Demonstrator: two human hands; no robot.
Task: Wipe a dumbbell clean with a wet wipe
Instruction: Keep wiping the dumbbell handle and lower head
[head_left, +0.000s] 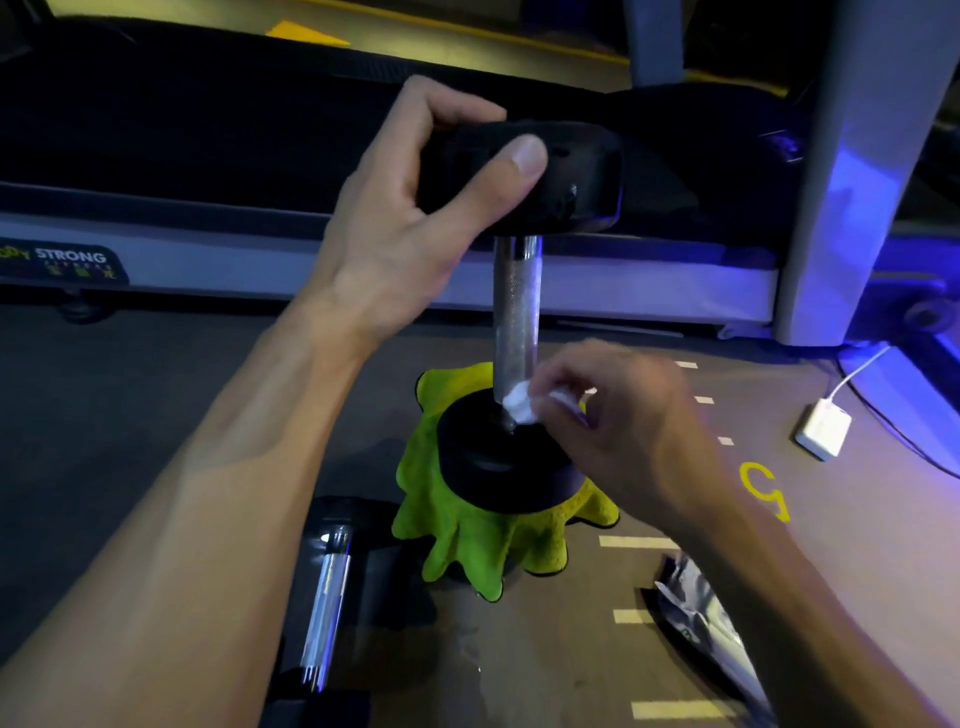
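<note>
The black-headed dumbbell with a knurled chrome handle (515, 312) stands upright, its lower head on a crumpled lime-green cloth (467, 545) on the grey gym floor (156, 389). It looks heavy, rigid and top-heavy, so the upper head is the sensible hold. There the left hand (415, 218) has its fingers clamped, while the right hand (623, 431) pinches a soft white wet wipe (519, 405) against the handle's base.

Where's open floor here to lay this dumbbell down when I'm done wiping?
Bare floor lies left of the green cloth, between the treadmill and the second dumbbell. It is crowded on the right: a foil packet near, a white charger further out.
</note>
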